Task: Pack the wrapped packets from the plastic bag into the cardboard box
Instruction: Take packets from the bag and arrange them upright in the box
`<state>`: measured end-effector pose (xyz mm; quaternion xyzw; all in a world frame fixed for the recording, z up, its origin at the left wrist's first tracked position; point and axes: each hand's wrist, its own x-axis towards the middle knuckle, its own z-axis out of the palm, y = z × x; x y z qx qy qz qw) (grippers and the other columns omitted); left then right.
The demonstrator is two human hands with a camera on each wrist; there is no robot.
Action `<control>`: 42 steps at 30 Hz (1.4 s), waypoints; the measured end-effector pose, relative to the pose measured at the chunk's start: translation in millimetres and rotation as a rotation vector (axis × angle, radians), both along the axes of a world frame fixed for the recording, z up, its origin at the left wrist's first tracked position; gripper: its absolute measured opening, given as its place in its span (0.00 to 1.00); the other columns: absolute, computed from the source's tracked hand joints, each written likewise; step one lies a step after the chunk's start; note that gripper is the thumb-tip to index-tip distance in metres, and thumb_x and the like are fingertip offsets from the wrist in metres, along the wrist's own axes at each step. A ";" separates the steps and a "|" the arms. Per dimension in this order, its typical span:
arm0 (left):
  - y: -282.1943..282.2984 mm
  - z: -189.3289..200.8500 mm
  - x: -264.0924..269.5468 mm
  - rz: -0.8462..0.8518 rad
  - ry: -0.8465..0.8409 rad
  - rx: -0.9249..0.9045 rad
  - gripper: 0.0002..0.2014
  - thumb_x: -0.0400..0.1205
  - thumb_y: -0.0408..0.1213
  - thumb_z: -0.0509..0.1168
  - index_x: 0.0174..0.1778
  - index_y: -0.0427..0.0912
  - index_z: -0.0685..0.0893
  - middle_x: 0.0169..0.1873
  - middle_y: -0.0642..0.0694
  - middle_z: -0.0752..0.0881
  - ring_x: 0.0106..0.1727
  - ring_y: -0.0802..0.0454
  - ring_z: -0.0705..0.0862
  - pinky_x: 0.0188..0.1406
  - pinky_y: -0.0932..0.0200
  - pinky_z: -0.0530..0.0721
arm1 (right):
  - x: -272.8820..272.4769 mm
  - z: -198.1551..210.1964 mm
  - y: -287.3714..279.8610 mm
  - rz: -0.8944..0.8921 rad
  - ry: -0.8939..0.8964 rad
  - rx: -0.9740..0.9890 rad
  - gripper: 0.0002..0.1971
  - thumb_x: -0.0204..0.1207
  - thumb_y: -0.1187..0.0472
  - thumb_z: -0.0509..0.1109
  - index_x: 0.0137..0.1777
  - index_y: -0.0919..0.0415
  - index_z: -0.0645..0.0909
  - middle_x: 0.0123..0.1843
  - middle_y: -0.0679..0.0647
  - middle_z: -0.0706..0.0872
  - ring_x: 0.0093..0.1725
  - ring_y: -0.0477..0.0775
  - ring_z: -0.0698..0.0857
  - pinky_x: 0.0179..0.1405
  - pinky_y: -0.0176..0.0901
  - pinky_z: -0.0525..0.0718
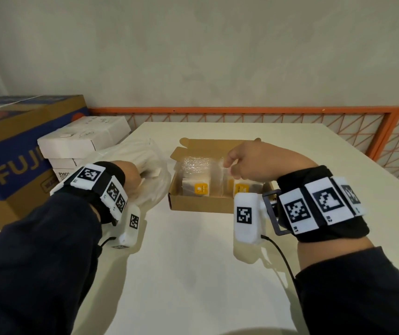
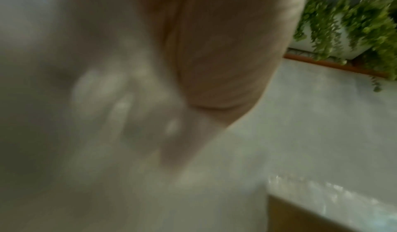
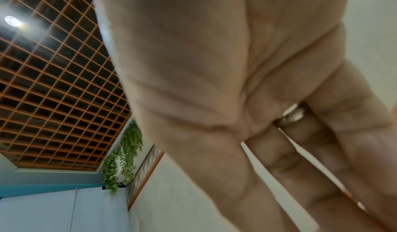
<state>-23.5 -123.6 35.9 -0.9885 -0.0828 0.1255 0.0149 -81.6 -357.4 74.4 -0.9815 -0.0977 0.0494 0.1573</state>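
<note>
Soft, even light fills the head view, with faint shadows on the glossy desk (image 1: pixel 193 274) and straight lines bowing near the frame edges. The left wrist view is dim and heavily blurred. In the right wrist view a ceiling lamp (image 3: pixel 11 21) flares at upper left, the near palm out of focus.

White boxes (image 1: pixel 82 139) beside blue-printed carton (image 1: pixel 12 151)

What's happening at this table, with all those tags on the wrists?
A person is packing bubble-wrapped packets into an open cardboard box on a white table. The left hand reaches into the clear plastic bag beside the box; its grip is hidden. The right hand hovers over the box, fingers loosely curled.
</note>
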 end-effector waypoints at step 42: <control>-93.1 20.0 -14.1 -0.315 -0.581 -1.551 0.10 0.76 0.26 0.69 0.36 0.46 0.84 0.31 0.47 0.84 0.31 0.55 0.78 0.35 0.65 0.81 | 28.5 -24.7 -16.3 -0.018 -0.117 1.096 0.18 0.71 0.62 0.72 0.62 0.58 0.78 0.46 0.60 0.84 0.42 0.58 0.80 0.43 0.49 0.78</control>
